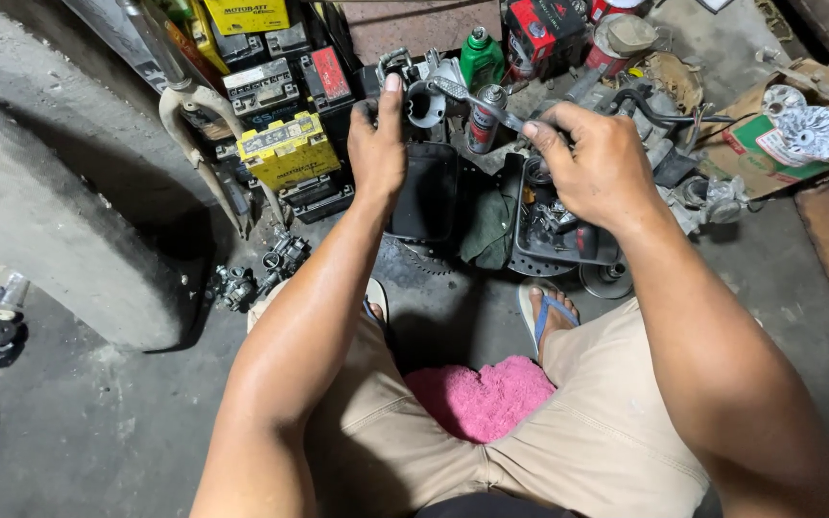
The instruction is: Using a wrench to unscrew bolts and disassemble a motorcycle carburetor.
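Observation:
My left hand [377, 144] grips a small grey metal engine part [424, 91], thumb up along its side, holding it above a black plastic tray [424, 192]. In my right hand [595, 163] is a metal wrench [467, 98], its head set on the part. Below the hands, a second black tray [539, 240] contains several small metal pieces. A green rag [491, 225] lies between the trays.
Stacked batteries, one yellow [288, 149], stand at the back left. A green bottle [481, 58] and a spray can [484, 120] stand behind the part. A cardboard box [779, 125] with metal parts is at the right. A concrete block [50, 221] is left. A pink cloth [482, 398] lies between my knees.

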